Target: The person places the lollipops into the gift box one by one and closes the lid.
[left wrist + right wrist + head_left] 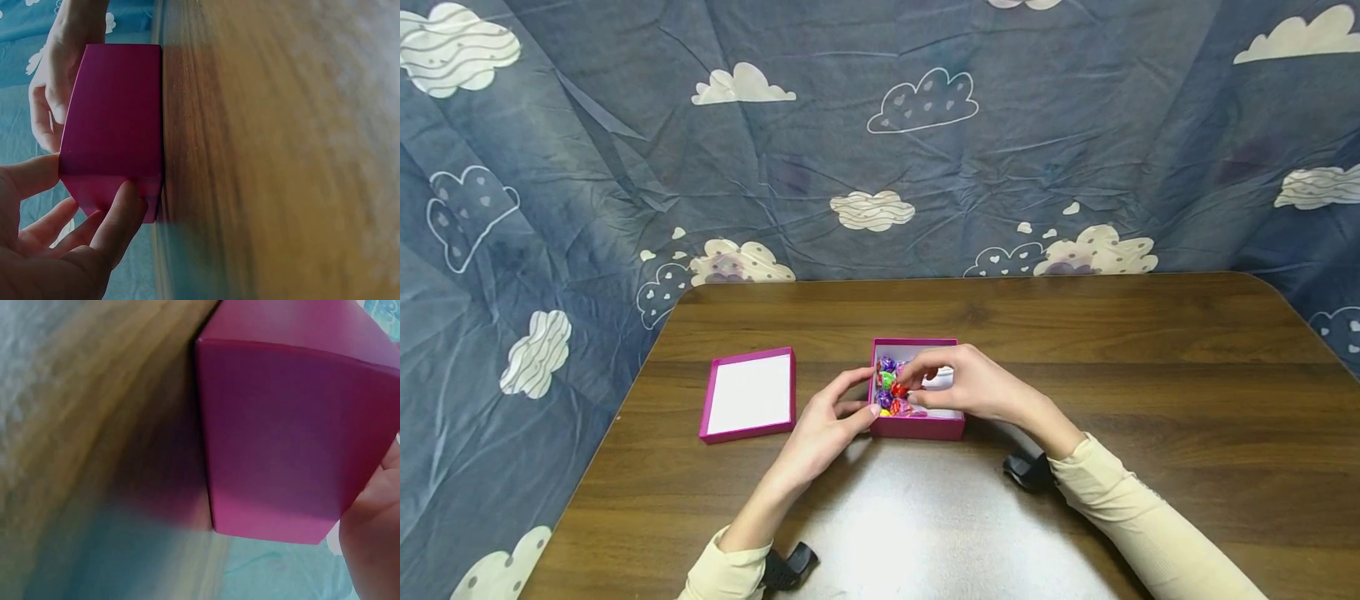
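Observation:
A magenta box (917,427) with a white inside stands on the table and holds several round, brightly wrapped candies (886,380), gathered at its left side. My left hand (826,429) rests spread against the box's left wall, thumb at the front corner, as the left wrist view also shows. From the right, my right hand (973,383) reaches over the rim into the box. Its thumb and index finger curl down at a red wrapped candy (898,389). The box's outer wall (275,437) hides those fingertips in the right wrist view.
Left of the box lies a magenta lid (751,393), white inside facing up. The brown wooden table (1112,358) reaches back to a blue cloth (820,158) printed with clouds. Both wrists carry black straps.

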`<control>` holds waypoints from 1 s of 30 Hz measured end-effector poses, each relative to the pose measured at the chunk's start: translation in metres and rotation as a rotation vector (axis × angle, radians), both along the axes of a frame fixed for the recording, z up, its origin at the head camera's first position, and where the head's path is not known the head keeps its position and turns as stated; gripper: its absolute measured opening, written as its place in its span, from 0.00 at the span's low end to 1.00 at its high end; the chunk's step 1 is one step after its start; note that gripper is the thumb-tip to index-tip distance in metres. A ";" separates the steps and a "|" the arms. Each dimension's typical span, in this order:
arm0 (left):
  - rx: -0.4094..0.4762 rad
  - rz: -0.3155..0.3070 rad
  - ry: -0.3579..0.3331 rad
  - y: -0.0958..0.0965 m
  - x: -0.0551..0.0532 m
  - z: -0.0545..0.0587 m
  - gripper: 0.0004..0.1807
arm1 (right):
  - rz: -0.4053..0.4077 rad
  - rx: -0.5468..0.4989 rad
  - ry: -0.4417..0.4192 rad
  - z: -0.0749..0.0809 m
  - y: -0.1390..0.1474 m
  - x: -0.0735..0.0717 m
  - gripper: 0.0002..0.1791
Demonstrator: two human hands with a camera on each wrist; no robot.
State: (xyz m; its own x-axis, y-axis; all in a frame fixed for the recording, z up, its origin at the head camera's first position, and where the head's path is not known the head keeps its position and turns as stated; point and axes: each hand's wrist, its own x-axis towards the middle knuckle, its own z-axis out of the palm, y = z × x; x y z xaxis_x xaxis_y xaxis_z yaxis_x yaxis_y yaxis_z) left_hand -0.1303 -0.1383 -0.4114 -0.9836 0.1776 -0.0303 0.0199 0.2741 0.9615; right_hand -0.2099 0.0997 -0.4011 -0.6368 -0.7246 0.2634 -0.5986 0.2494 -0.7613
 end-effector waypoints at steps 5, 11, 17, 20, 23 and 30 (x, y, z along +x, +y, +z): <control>-0.007 0.003 -0.002 0.000 0.000 0.000 0.29 | -0.018 -0.090 -0.011 0.002 0.002 0.002 0.12; -0.048 -0.002 0.018 -0.002 0.002 0.001 0.26 | -0.163 -0.161 -0.016 0.016 -0.002 0.014 0.11; -0.127 0.058 0.114 -0.016 0.008 0.006 0.22 | -0.162 -0.194 -0.049 0.031 -0.024 0.038 0.13; -0.199 0.106 0.188 -0.027 0.012 0.011 0.21 | -0.128 -0.183 -0.049 0.034 -0.041 0.048 0.14; -0.259 0.149 0.281 -0.041 0.016 0.015 0.19 | -0.105 -0.194 -0.072 0.035 -0.058 0.056 0.16; -0.420 0.257 0.457 -0.083 0.022 0.020 0.18 | -0.076 -0.254 -0.288 0.035 -0.097 0.070 0.20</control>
